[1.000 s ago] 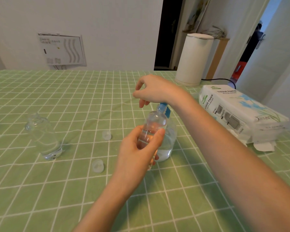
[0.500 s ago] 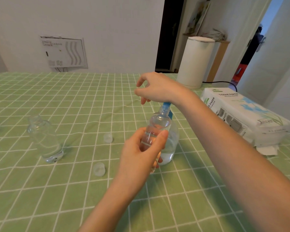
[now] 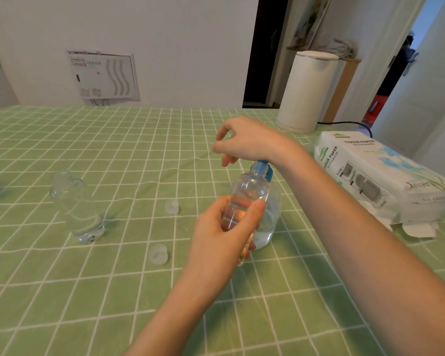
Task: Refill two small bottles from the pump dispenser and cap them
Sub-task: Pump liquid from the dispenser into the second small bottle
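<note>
We are holding one small bottle round its middle in our left grip, its mouth up at the blue pump head of the pump dispenser on the counter. Our right grip, fingers loosely curled round nothing, is resting its heel on that head. The bottle is looking light, thin-walled and probably slippery, so we are judging a firm mid-body hold safest.
</note>
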`<state>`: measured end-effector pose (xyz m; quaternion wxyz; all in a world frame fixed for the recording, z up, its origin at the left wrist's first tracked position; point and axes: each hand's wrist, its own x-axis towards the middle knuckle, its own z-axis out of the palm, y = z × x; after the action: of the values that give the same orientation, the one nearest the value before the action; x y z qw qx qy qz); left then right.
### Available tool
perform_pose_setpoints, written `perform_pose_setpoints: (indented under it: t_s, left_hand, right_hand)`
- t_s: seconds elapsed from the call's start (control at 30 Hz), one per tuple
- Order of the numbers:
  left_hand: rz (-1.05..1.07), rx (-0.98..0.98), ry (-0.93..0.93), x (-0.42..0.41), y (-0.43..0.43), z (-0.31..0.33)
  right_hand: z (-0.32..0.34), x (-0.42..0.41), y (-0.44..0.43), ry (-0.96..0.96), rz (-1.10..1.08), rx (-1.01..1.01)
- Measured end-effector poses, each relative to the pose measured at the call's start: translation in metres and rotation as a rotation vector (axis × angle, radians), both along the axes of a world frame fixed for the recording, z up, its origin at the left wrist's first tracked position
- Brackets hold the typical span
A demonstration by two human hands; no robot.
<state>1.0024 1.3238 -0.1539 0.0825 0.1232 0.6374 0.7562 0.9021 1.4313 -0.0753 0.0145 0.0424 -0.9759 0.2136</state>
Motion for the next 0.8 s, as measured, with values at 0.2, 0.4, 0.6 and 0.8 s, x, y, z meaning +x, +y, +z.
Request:
perform_pose_setpoints:
  t_s: [0.2, 0.4, 0.6, 0.8]
  left_hand:
    - [-0.011, -0.006, 0.013, 0.0, 0.0, 0.001]
    - [-0.01, -0.001, 0.031, -0.001, 0.0, 0.003]
    - [-0.016, 0.013, 0.028, 0.0, 0.0, 0.002]
    - [-0.015, 0.007, 0.005, 0.001, 0.0, 0.0]
  right_hand:
    - [0.005, 0.001, 0.0, 0.014, 0.005, 0.015]
    - [0.015, 0.005, -0.001, 0.023, 0.013, 0.042]
    - [0.013, 0.005, -0.002, 0.015, 0.005, 0.024]
    - [0.004, 0.003, -0.001, -0.019, 0.007, 0.014]
